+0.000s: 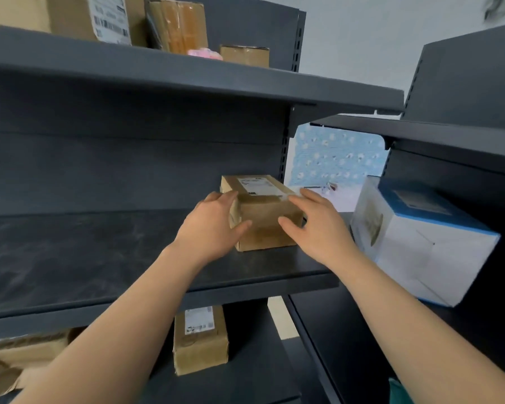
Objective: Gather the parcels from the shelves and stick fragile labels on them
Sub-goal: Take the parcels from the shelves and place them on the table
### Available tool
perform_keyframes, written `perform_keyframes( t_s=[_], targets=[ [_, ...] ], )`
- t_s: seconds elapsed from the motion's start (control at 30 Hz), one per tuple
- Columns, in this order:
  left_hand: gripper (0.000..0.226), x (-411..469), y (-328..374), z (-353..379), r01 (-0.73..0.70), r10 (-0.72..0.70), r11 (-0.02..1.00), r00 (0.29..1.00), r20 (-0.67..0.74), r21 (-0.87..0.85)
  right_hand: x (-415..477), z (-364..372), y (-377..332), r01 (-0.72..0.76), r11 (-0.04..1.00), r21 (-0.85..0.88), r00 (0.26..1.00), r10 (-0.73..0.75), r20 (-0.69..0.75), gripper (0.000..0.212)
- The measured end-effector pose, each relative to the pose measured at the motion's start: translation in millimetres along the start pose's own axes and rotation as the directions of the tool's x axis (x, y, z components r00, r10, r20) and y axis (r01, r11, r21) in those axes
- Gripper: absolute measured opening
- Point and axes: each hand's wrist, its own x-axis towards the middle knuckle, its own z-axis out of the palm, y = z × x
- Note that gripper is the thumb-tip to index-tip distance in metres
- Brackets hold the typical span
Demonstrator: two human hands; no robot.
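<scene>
A small brown cardboard parcel [264, 212] with a white shipping label on top sits at the right end of the middle dark shelf [99, 252]. My left hand [213, 225] is on its left side, thumb across the front face and fingers along the left edge. My right hand [315, 225] is on its right side, thumb on the front and fingers over the top right corner. The parcel still rests on the shelf between both hands.
The top shelf holds several cardboard boxes [175, 24] and a pink item [204, 53]. A labelled brown parcel [200, 339] and a crumpled one [15, 363] sit on the lower shelf. A white and blue box [420, 243] lies tilted on the right-hand shelving.
</scene>
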Motion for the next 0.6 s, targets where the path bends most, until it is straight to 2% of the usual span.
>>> perform_keyframes(
  t_s=[0.17, 0.3, 0.6],
  targets=[
    [0.088, 33, -1, 26, 0.082, -0.071, 0.988, 0.993, 0.090, -0.128, 42, 14, 31, -0.033, 0.999, 0.004, 0.982, 0.031, 0.185, 0.076],
    [0.090, 45, -3, 41, 0.143, -0.110, 0.956, 0.984, 0.137, -0.255, 52, 21, 41, -0.087, 0.976, 0.197, 0.952, 0.024, 0.305, 0.084],
    [0.081, 21, -6, 34, 0.005, -0.007, 0.908, 1.000, -0.003, -0.419, 12, 12, 16, 0.012, 0.980, 0.199, 0.998, -0.025, 0.062, 0.077]
  ],
)
